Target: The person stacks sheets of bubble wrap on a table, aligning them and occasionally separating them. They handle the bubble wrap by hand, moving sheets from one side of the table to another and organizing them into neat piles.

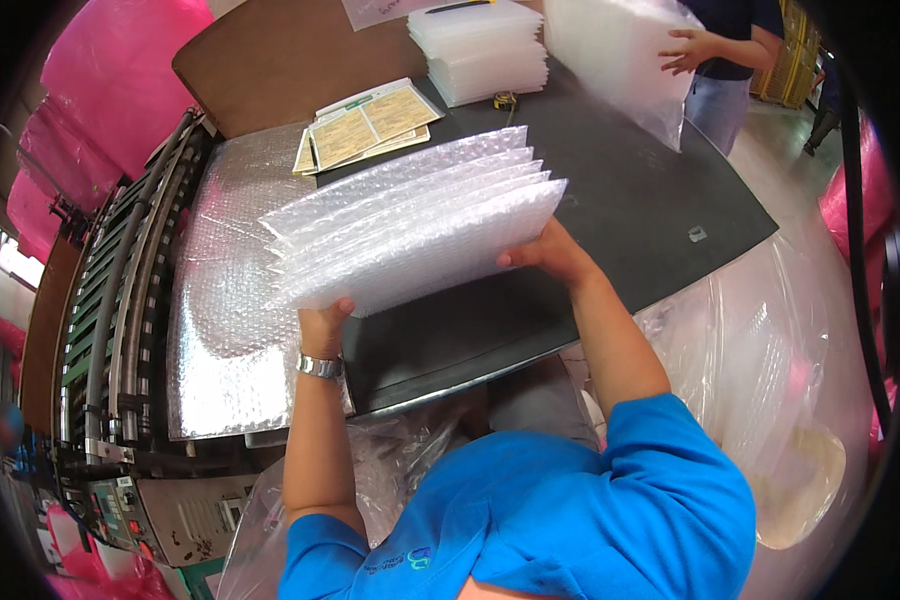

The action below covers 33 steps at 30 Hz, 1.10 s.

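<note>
Between my two hands stands a stack of clear bubble wrap bags, several layers held on edge above the dark table. My left hand grips its lower left corner, thumb on the near face and the other fingers hidden behind or under it. At the lower right end, my right hand holds the same stack, thumb in front and fingers mostly hidden. The layers fan apart along their top edges. To the left, a silvery sheet of bubble wrap lies flat, reaching from the roller machine onto the table.
Papers lie beyond the stack, near a tape measure and a pile of white pouches. A co-worker's hand holds a large white bundle at the far right. A roller machine stands left of the black table.
</note>
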Tool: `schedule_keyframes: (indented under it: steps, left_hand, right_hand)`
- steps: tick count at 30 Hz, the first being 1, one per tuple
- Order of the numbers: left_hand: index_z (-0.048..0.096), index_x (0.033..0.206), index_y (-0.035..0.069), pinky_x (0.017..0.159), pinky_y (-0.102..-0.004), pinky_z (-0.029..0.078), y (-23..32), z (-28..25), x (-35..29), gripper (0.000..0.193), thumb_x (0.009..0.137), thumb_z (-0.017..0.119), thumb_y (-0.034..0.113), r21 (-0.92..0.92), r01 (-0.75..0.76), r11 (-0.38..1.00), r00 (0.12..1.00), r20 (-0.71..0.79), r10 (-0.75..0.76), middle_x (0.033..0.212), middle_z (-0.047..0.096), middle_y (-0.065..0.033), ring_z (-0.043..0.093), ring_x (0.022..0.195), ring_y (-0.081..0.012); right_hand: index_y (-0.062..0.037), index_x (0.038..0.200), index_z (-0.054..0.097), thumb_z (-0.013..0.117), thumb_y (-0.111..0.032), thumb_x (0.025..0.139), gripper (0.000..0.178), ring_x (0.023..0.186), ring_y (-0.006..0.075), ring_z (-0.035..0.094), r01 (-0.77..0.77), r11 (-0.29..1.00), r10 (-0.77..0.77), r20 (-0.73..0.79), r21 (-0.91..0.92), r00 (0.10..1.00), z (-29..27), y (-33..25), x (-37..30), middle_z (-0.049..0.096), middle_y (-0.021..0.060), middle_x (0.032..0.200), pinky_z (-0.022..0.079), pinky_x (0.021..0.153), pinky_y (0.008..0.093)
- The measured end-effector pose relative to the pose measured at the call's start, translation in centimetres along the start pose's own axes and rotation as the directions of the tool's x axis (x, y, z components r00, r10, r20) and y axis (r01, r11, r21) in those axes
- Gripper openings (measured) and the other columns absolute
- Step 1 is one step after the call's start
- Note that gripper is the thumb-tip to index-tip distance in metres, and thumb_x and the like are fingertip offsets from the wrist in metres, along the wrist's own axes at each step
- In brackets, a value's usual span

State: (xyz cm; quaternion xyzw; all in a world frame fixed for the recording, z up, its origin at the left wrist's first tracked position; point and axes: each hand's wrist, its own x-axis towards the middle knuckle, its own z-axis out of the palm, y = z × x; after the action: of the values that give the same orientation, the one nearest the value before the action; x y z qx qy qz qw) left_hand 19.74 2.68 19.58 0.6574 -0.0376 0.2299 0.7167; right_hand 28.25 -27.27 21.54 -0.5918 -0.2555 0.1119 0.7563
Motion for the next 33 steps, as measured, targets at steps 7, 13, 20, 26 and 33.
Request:
schedule_keyframes:
  steps: [7, 13, 20, 26, 33]
  left_hand:
    - [0.019, 0.131, -0.001, 0.098, -0.0384, 0.027, 0.2, 2.3, -0.1, 0.094, 0.063, 0.076, 0.032, 0.209, -0.099, 0.973, 0.956, -0.25, 0.152, 0.13, 0.032, -0.0164, 0.034, 0.118, -0.0264]
    - [-0.004, 0.135, 0.002, 0.104, -0.0408, 0.014, 7.7, 2.2, -0.7, 0.123, 0.055, 0.078, 0.046, 0.74, -0.474, 0.476, 0.819, 0.173, 0.547, 0.14, 0.004, -0.0235, 0.008, 0.131, -0.0295]
    - [0.024, 0.126, -0.001, 0.085, -0.0338, 0.04, 6.4, 3.6, -1.3, 0.092, 0.061, 0.079, 0.034, 0.147, -0.131, 0.98, 0.986, 0.121, 0.114, 0.114, 0.045, -0.0147, 0.047, 0.101, -0.0226]
    - [0.028, 0.123, -0.001, 0.086, -0.0335, 0.039, 4.8, 4.7, -2.3, 0.081, 0.065, 0.077, 0.026, 0.028, -0.201, 0.979, 0.978, -0.054, 0.202, 0.112, 0.046, -0.0129, 0.047, 0.101, -0.0214]
    - [0.035, 0.118, -0.002, 0.085, -0.0348, 0.039, 1.6, 3.9, -3.4, 0.072, 0.066, 0.075, 0.028, 0.223, -0.115, 0.968, 0.99, 0.104, 0.094, 0.111, 0.047, -0.0136, 0.047, 0.101, -0.0223]
  right_hand:
    - [-0.0046, 0.113, 0.047, 0.074, -0.013, 0.062, 0.058, 0.101, 0.0181, 0.05, 0.115, 0.971, -0.139, -0.098, -0.212, 0.986, 0.7, -0.2, 0.6, 0.055, 0.0074, 0.105, 0.039, 0.087, 0.0312]
    - [-0.0062, 0.103, 0.051, 0.07, -0.015, 0.06, 0.047, 0.09, 0.0275, 0.056, 0.375, 0.282, -0.327, 0.279, -0.883, 0.903, 4.9, -12.9, 1.0, 0.059, 0.0132, 0.092, 0.044, 0.078, 0.0347]
    - [-0.0098, 0.106, 0.052, 0.072, -0.021, 0.059, 0.053, 0.099, 0.0277, 0.051, 0.476, -0.025, -0.182, 0.472, -0.879, 0.863, 8.0, -15.7, 0.9, 0.057, 0.0098, 0.098, 0.039, 0.085, 0.0359]
    - [-0.0064, 0.13, 0.032, 0.076, -0.05, 0.05, 0.101, 0.123, 0.0257, 0.033, 0.466, 0.682, -0.66, -0.199, -0.564, 0.724, -0.6, -8.4, 3.0, 0.037, 0.014, 0.131, 0.023, 0.102, 0.0366]
    - [-0.0016, 0.129, 0.03, 0.076, -0.041, 0.058, 0.094, 0.119, 0.0252, 0.034, 0.032, 0.999, -0.031, -0.109, 0.005, 0.993, 0.7, 2.4, 2.3, 0.038, 0.0149, 0.127, 0.028, 0.099, 0.0348]
